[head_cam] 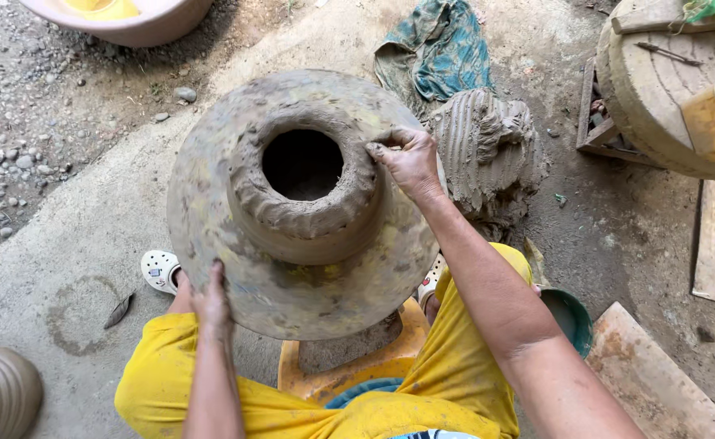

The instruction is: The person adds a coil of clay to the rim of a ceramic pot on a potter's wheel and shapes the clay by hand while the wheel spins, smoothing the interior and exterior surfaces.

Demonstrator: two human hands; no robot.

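Head view shows your right hand [410,161] at the rim of the clay pot [308,199], thumb and fingertips pinched together on the thick, lumpy lip just right of the dark opening. That grip reads as pressing the wet clay wall, since the rim under your fingers [383,146] is rough and ridged with finger marks while the lower wall looks smoother. Your left hand [211,301] lies flat on the near edge of the round turning disc [211,162], fingers close together and curled over its rim; it seems placed there to steady or turn the disc while the other hand works.

The pot sits in the middle of the disc, between your two hands and above your knees. The disc is broad, circular and smeared grey-brown with dried slip. It rests on an orange plastic stool [349,370] below your left fingers.

Beyond your right fingers lies a grooved lump of raw clay [487,154], combed in parallel ridges, with a crumpled teal cloth [443,49] past it. A small green bowl [570,317] sits by your right forearm, likely kept within reach. A finished ribbed pot [0,390] stands well left of your left hand on the concrete floor [73,236].
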